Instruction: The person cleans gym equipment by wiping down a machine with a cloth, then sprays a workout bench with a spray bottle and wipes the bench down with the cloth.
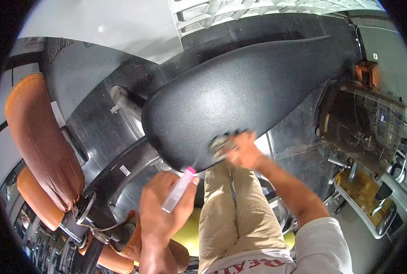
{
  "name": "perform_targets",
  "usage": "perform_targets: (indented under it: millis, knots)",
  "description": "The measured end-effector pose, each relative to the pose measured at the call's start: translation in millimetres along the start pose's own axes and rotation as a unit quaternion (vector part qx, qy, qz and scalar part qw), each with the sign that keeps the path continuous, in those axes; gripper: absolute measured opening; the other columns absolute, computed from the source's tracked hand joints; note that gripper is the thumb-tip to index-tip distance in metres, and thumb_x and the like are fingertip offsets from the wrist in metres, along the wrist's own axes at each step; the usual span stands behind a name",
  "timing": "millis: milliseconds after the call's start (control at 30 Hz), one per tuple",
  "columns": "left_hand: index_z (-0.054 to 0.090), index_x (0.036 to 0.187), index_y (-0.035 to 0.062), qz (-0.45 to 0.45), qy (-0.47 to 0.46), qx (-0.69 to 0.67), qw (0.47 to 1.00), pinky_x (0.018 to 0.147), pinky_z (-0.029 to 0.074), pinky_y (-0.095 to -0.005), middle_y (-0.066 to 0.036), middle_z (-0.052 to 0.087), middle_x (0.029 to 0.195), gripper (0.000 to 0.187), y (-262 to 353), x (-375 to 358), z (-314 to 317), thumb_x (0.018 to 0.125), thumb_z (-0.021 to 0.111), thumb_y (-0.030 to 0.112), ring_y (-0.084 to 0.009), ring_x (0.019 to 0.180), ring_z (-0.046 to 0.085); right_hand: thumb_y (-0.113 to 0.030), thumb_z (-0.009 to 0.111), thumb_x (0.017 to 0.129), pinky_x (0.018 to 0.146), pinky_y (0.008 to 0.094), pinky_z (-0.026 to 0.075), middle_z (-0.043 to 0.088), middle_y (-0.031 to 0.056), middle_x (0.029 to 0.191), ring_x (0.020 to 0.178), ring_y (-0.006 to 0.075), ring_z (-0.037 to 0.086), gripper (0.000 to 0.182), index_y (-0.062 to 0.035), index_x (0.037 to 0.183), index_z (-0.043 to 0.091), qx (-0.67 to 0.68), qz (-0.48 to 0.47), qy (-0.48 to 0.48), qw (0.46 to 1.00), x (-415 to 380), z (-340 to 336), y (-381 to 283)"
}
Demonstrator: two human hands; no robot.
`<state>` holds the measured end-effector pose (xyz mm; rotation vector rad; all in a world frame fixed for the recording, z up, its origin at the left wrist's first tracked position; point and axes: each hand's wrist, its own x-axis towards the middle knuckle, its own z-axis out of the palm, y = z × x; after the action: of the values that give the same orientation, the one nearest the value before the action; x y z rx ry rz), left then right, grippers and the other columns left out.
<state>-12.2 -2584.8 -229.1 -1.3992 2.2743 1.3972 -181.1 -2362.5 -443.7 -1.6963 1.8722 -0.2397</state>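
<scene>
My left hand (pixel 160 210) is closed around a small translucent bottle (pixel 178 194) with a pink top, held just in front of the near end of a black padded bench (pixel 212 91). A faint streak runs from the pink top toward the pad. My right hand (pixel 244 150) presses a crumpled greyish cloth (pixel 219 145) on the near edge of the pad, fingers closed over it and slightly blurred. The pad's surface is smooth and shiny, widest at the left and narrowing to the upper right.
Brown and orange padded rollers (pixel 43 141) stand at the left beside a dark curved frame (pixel 121 166). A brown machine panel (pixel 359 128) and a yellowish footplate (pixel 365 201) are at the right. A white wall panel (pixel 107 27) rises behind the bench.
</scene>
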Motion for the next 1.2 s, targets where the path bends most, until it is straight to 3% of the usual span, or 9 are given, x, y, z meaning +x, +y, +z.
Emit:
perform_targets:
  millis: [200,300,467,567,600,733,867,1033,1200]
  knots:
    - [0.060,0.073,-0.0009,-0.007,-0.024,0.023,0.999,0.056,0.044,-0.0372,-0.015,0.058,0.066,0.026,8,-1,3,0.081,0.077,0.017,-0.0277,0.058,0.057,-0.025,0.060,0.093,0.081,0.0547,0.047,0.056,0.0185,0.119,0.103,0.0402,0.058,0.026,-0.0081,0.112,0.061,-0.064,0.373,0.336,0.862,-11,-48,197]
    - [0.060,0.080,-0.0006,0.030,0.022,0.002,0.999,0.055,0.043,-0.0345,-0.011,0.056,0.068,0.024,7,1,3,0.082,0.078,0.015,-0.0217,0.057,0.054,-0.033,0.059,0.092,0.081,0.0573,0.049,0.055,0.0232,0.118,0.101,0.0467,0.057,0.035,-0.0065,0.116,0.057,-0.112,0.534,0.376,0.749,35,-50,187]
    - [0.060,0.089,-0.0005,0.013,0.120,-0.059,0.991,0.055,0.040,-0.0279,-0.007,0.055,0.074,0.021,10,4,-2,0.083,0.078,0.009,-0.0133,0.059,0.049,-0.020,0.059,0.089,0.097,0.0640,0.035,0.045,0.0357,0.128,0.114,0.0561,0.044,0.040,0.0021,0.122,0.055,-0.117,0.286,0.361,0.880,52,38,9]
    - [0.060,0.089,0.0005,0.048,0.167,-0.062,0.983,0.059,0.040,-0.0267,-0.005,0.055,0.075,0.021,6,8,-8,0.085,0.077,0.011,-0.0121,0.063,0.048,-0.022,0.064,0.081,0.082,0.0546,0.040,0.052,0.0204,0.121,0.099,0.0358,0.049,0.027,-0.0192,0.107,0.069,0.032,0.080,-0.074,0.994,28,10,-92]
    - [0.060,0.089,0.0006,0.045,0.168,-0.061,0.983,0.060,0.040,-0.0264,-0.005,0.055,0.075,0.021,7,7,-10,0.086,0.077,0.012,-0.0120,0.064,0.048,-0.024,0.063,0.083,0.083,0.0512,0.040,0.053,0.0115,0.122,0.101,0.0320,0.050,0.022,-0.0293,0.104,0.068,0.069,-0.008,0.079,0.994,23,15,-102]
    - [0.060,0.088,0.0016,0.047,0.163,-0.057,0.984,0.058,0.038,-0.0250,-0.002,0.054,0.074,0.022,8,3,-13,0.087,0.077,0.015,-0.0092,0.063,0.046,-0.032,0.059,0.086,0.080,0.0484,0.041,0.054,0.0041,0.125,0.102,0.0277,0.052,0.022,-0.0347,0.106,0.067,-0.016,-0.213,0.089,0.973,44,9,-46]
    - [0.060,0.088,0.0024,0.018,0.167,-0.081,0.982,0.056,0.036,-0.0235,0.000,0.054,0.071,0.021,11,1,-17,0.087,0.077,0.014,-0.0069,0.062,0.044,-0.026,0.056,0.091,0.078,0.0511,0.041,0.056,0.0139,0.117,0.100,0.0359,0.050,0.021,-0.0205,0.109,0.066,-0.078,0.187,0.221,0.954,116,-53,9]
    - [0.059,0.088,0.0032,0.019,0.169,-0.092,0.981,0.058,0.035,-0.0234,0.002,0.050,0.072,0.020,12,1,-19,0.088,0.075,0.015,-0.0067,0.064,0.043,-0.026,0.063,0.088,0.078,0.0524,0.041,0.053,0.0176,0.112,0.095,0.0411,0.049,0.026,-0.0119,0.110,0.063,-0.033,0.388,0.444,0.807,182,-51,13]
    - [0.061,0.090,0.0008,0.035,0.159,-0.101,0.982,0.056,0.037,-0.0254,-0.004,0.055,0.073,0.018,0,-2,-26,0.085,0.077,0.007,-0.0097,0.062,0.047,-0.024,0.064,0.083,0.077,0.0486,0.042,0.054,0.0127,0.105,0.094,0.0354,0.049,0.016,-0.0193,0.097,0.069,0.059,-0.055,0.188,0.979,135,-2,-105]
